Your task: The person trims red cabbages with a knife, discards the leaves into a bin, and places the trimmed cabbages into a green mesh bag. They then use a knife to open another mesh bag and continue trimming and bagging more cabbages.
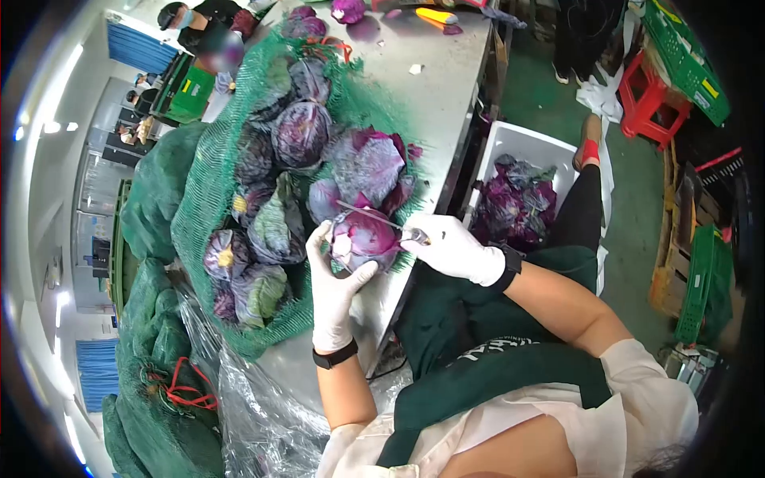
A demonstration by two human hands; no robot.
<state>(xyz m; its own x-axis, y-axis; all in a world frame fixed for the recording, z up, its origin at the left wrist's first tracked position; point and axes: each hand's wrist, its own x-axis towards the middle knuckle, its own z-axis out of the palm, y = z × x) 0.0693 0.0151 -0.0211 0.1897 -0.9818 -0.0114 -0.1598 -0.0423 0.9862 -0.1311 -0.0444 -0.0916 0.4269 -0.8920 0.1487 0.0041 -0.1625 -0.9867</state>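
Note:
In a white glove, my left hand [336, 285] grips a red cabbage [368, 245] from its near left side, thumb and fingers spread round it. My right hand [456, 251], gloved too, is closed on the handle of a knife [373, 213]. The thin blade lies across the top of that cabbage, pointing left. Just beyond it sits a larger red cabbage [370, 166] with loose outer leaves. More red cabbages [301, 134] fill an opened green mesh sack [209, 179] on the metal table [442, 88], to the left of my hands.
Below the table's right edge stands a white bin [510, 135] with purple leaf trimmings. Full green sacks [163, 195] and clear plastic film [259, 398] lie at left. A red stool [649, 99] and green crates [705, 283] are at right. A masked person [209, 28] works far left.

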